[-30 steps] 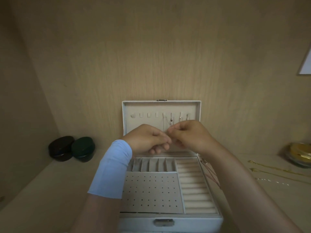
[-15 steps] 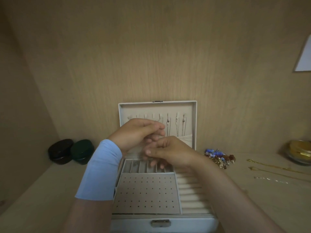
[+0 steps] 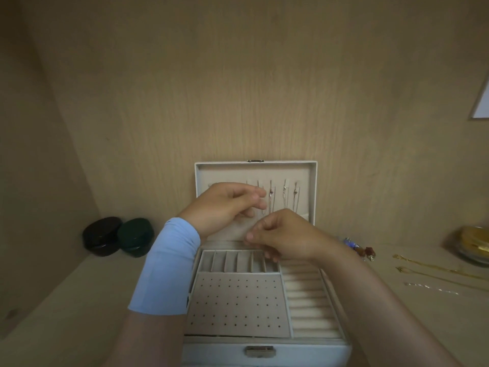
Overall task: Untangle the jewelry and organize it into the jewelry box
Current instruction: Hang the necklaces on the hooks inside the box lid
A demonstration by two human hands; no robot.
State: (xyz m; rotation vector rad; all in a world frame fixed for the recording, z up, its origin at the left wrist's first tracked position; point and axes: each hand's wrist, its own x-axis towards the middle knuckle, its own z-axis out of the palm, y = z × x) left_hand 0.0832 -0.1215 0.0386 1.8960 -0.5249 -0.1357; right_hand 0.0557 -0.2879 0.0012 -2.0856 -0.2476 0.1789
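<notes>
The white jewelry box (image 3: 264, 350) stands open in front of me, its lid (image 3: 255, 170) upright against the back wall. Several thin chains (image 3: 284, 198) hang from the hooks in the lid. My left hand (image 3: 225, 207), with a light blue band on the wrist, is raised at the hook row, fingertips pinched together. My right hand (image 3: 283, 238) is lower, in front of the lid's bottom pocket, with its fingers curled. A fine silver chain (image 3: 263, 211) runs between the two hands, and each seems to pinch one end. The earring panel (image 3: 238, 303) and ring rolls (image 3: 309, 303) hold nothing.
Two dark round cases (image 3: 102, 235) (image 3: 136, 237) sit at the back left. Right of the box lie a small bead pile (image 3: 360, 251), two gold chains (image 3: 436, 270), a silver chain (image 3: 428, 288) and a glass dish (image 3: 473, 246). A white sheet (image 3: 481, 102) hangs on the wall.
The hands were together at the hooks. My right hand has since dropped down toward the lid's lower pocket, while my left hand stays up at the hook row.
</notes>
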